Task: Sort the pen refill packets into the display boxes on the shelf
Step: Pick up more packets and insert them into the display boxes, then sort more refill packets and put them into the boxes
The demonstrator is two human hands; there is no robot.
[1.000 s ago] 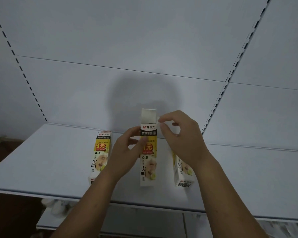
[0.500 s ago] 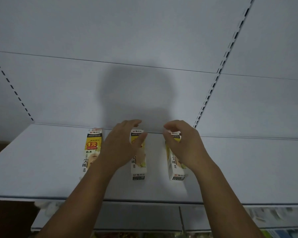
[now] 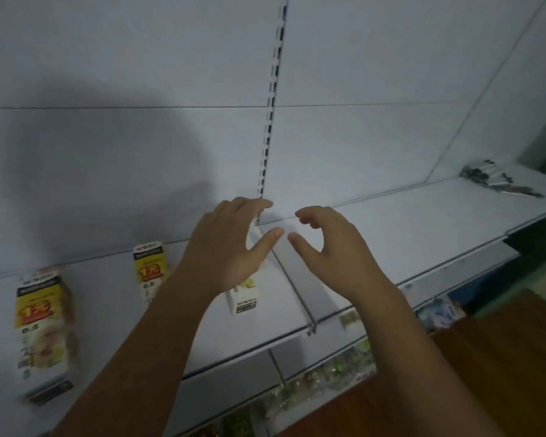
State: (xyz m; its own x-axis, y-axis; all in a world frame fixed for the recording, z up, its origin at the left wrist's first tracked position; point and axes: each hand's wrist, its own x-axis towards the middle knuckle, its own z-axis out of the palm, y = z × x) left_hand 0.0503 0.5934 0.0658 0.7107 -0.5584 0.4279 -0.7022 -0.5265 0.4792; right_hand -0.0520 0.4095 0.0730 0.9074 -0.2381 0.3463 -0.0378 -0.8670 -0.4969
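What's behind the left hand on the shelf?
A display box lying on the shelf: only its near end, white with a dark label, shows below the left hand. Most of its length and any contents are covered.

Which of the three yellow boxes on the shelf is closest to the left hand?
The rightmost box, next to the shelf divider: the left hand covers its upper part. The middle box and leftmost box lie further left.

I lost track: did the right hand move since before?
Yes. The right hand went rightward; it now sits right of the slotted wall strip, holding nothing.
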